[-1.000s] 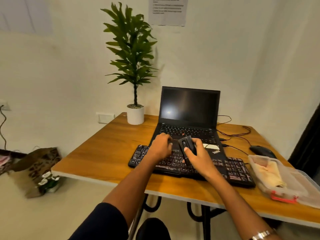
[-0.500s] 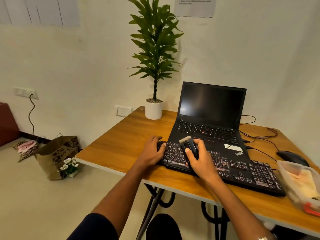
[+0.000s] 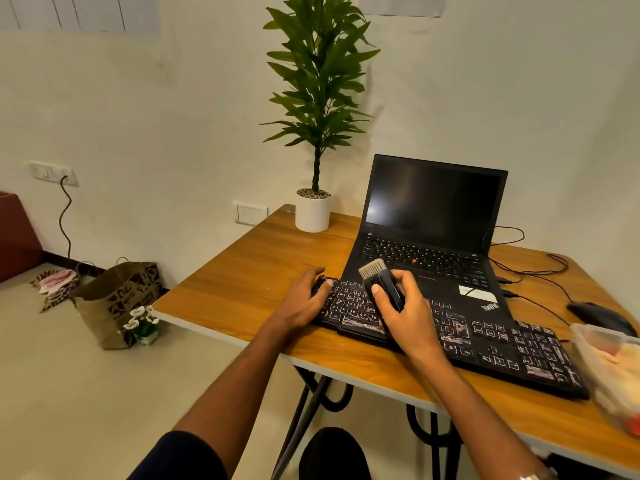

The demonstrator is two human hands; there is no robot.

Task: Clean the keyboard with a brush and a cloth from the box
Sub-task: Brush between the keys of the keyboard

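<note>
1. while my left hand lies flat on the left end of the keyboard, fingers spread, the keyboard sits on the tabletop against the laptop.
2. my right hand has its fingers wrapped around the brush, bristles up over the keys.
3. i see the box at the right edge, pale cloth inside.
</note>
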